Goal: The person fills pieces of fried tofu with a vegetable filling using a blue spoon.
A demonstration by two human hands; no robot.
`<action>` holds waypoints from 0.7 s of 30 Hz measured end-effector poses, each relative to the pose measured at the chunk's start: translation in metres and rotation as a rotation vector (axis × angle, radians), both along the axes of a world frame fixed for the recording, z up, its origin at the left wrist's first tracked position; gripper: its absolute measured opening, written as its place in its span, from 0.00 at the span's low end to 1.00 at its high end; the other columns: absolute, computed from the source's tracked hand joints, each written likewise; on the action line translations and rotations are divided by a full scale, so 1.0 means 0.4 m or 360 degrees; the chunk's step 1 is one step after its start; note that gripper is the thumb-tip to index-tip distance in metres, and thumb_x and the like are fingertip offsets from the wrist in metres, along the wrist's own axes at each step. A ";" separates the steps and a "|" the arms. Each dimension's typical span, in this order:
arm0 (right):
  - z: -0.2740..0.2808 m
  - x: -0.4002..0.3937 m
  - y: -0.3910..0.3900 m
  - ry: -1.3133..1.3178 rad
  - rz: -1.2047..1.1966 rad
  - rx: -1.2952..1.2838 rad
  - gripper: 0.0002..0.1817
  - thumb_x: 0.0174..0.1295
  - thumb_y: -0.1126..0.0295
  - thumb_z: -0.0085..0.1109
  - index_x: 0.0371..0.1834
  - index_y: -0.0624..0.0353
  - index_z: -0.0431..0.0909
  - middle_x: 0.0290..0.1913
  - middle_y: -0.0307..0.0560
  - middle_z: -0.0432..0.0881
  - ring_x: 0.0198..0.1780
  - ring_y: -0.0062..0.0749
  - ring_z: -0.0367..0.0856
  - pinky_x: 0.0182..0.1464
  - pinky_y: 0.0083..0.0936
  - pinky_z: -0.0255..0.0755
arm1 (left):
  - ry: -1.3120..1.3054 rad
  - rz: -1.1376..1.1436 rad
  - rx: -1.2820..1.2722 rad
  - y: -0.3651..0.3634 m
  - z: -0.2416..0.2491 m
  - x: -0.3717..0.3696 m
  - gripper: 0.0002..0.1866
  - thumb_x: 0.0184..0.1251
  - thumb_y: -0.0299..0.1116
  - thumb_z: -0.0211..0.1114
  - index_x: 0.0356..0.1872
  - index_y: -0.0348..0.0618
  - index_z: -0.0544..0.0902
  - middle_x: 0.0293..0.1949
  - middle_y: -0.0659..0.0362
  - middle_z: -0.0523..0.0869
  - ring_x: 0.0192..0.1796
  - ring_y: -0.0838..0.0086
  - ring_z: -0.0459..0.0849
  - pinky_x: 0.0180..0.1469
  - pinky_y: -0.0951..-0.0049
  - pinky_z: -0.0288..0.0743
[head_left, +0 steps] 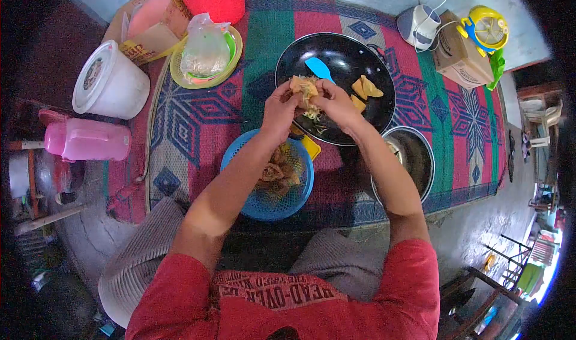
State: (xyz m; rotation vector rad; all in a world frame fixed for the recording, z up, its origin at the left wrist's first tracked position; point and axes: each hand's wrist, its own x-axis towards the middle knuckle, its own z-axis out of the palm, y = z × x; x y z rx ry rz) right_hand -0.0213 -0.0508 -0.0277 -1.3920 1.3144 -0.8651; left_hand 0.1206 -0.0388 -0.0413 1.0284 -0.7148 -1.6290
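Note:
Both of my hands are raised over the near left part of a black wok [372, 64]. A golden-brown piece that looks like a fried tofu pocket [305, 87] is pinched between them, with pale shredded filling [312, 111] showing below it. My left hand [281, 109] grips its left side; my right hand [337, 103] has its fingers closed on the right side. A blue spatula [319, 69] lies in the wok just beyond the hands. To the right in the wok sit several filled tofu pieces [367, 88]. Brown tofu pieces [273, 173] lie in a blue basket [303, 190], partly hidden by my left forearm.
A dark pan [423, 160] stands beneath my right forearm. On the left are a yellow basket [177, 70] holding a plastic bag, a white bucket [120, 82] and a pink thermos [96, 139]. A cardboard box [462, 58] with a yellow fan [487, 31] stands back right. A patterned mat [207, 121] lies underneath.

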 end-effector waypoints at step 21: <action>-0.034 0.004 -0.010 -0.0253 -0.0088 0.0011 0.13 0.51 0.71 0.56 0.40 0.62 0.73 0.37 0.43 0.77 0.39 0.25 0.74 0.43 0.19 0.67 | -0.0068 -0.0009 -0.0089 0.016 0.000 -0.028 0.20 0.58 0.22 0.54 0.53 0.39 0.68 0.41 0.59 0.76 0.39 0.76 0.77 0.37 0.78 0.76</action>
